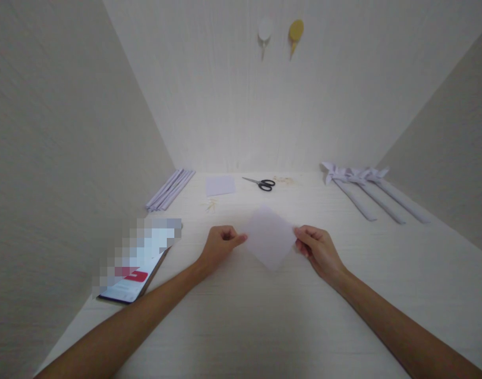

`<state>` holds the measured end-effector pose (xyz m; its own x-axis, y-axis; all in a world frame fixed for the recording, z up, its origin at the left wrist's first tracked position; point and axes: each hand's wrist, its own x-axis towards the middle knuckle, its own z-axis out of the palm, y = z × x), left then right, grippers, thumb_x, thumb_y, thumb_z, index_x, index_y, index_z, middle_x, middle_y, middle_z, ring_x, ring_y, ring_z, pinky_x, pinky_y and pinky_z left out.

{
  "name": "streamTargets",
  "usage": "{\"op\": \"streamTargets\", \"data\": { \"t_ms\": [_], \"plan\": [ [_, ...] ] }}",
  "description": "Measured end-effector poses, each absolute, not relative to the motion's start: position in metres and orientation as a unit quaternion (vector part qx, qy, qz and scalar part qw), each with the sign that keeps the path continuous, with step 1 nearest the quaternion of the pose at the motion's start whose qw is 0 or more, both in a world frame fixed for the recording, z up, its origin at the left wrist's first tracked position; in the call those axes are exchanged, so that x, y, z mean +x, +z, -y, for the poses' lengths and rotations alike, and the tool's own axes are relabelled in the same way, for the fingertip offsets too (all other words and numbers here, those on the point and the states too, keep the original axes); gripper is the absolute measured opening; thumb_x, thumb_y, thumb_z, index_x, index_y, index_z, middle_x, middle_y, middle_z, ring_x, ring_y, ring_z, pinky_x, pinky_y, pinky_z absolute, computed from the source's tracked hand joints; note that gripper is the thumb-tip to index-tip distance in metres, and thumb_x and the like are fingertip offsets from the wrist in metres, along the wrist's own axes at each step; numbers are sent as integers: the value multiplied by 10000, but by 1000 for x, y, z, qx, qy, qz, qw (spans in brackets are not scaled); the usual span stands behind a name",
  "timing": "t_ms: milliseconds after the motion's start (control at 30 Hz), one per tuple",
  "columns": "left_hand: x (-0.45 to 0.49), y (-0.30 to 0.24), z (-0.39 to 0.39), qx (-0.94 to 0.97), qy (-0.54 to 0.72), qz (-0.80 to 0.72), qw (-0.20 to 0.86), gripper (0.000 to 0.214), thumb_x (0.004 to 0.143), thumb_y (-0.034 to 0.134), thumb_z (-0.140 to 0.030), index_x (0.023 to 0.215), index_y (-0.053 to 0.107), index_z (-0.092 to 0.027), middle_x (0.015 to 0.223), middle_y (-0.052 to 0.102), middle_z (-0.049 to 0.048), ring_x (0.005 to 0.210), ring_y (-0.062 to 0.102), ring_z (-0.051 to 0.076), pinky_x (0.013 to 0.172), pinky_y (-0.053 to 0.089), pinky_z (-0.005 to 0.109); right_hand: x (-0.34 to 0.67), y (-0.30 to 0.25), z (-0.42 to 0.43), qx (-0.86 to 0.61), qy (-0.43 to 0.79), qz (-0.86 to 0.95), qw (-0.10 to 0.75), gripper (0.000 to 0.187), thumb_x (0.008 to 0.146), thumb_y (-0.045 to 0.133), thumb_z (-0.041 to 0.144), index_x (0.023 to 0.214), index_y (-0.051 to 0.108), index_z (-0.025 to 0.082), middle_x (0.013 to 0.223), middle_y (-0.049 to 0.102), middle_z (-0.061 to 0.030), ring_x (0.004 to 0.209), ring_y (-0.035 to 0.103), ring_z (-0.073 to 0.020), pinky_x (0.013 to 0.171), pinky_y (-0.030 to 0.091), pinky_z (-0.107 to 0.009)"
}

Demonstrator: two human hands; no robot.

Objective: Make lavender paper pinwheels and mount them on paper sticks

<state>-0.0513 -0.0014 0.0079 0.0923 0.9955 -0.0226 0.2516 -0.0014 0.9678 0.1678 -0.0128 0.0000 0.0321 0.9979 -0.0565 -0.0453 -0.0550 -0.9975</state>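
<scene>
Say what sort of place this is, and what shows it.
Probably a small craft desk, boxed in by pale panels: scissors, rolled paper sticks and three pinwheel-like paper pieces lie on it.

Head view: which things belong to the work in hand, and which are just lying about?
Likely part of the work: paper square, pinched by left hand and right hand; flat sheet; rolled paper sticks; sticks with folded tops; scissors.

Apparently unrelated: phone; white disc and yellow disc on the back wall.

Free tabletop (260, 326) along near middle, phone (140, 266) obstructing left
</scene>
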Motion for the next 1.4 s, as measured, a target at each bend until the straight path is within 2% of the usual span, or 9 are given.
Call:
{"op": "streamTargets", "data": {
  "t_ms": [167,433,667,800,900,967,1067,1133,1400],
  "plan": [
    [-51,10,1,600,363,-436,564,279,615,546,-344,449,444,-144,385,377,-52,383,305,47,406,204,199,168,0,14,-485,537,493,483,348,655,595,422,487,423,171,382,342,65,350,239,-42,366,122,-216],
    [-44,3,2,598,351,-461,553,311,614,590,-392,498,461,-134,450,417,-49,415,347,43,409,228,186,165,-5,17,-483,538,531,441,355,645,598,421,465,416,174,388,260,76,369,185,-48,394,81,-233],
    [-43,1,7,551,366,-423,620,305,561,671,-334,758,540,-141,694,620,21,605,571,121,548,436,229,161,-2,18,-498,519,502,480,356,657,589,417,457,420,175,374,313,65,361,217,-50,386,105,-231],
    [-45,-1,4,531,401,-463,586,251,604,638,-351,673,529,-136,580,590,-9,456,518,88,407,405,199,161,-2,17,-505,511,482,501,377,671,595,399,431,418,169,336,311,65,347,218,-43,375,115,-223],
    [-47,-3,1,518,419,-474,576,230,630,621,-339,671,540,-127,520,560,-29,383,464,58,345,357,172,164,-1,17,-492,516,450,538,290,696,579,367,509,485,166,395,393,51,360,287,-44,360,172,-196],
    [-48,-3,0,511,424,-477,575,220,636,620,-327,674,546,-123,507,555,-33,364,447,45,330,332,160,166,-1,17,-456,524,461,553,130,670,615,299,741,569,201,619,551,16,454,430,-63,381,273,-179],
    [-47,-1,0,513,416,-479,578,220,636,620,-325,669,547,-121,491,550,-34,337,424,36,309,301,155,168,-2,17,-390,514,541,540,427,635,649,198,1034,527,290,1066,545,-36,764,556,-124,558,438,-221],
    [-47,0,0,527,396,-472,585,226,637,618,-327,690,558,-116,489,554,-31,323,415,34,300,291,155,167,-3,17,-361,512,593,506,400,648,637,172,1024,559,286,1182,484,-52,938,533,-164,681,463,-259],
    [-47,0,-1,555,349,-460,599,285,621,629,-294,821,538,-113,559,583,-22,318,434,36,285,316,144,162,-10,15,-344,550,610,456,262,564,702,136,800,676,247,971,600,-40,858,585,-172,683,503,-273]
  ]
}}
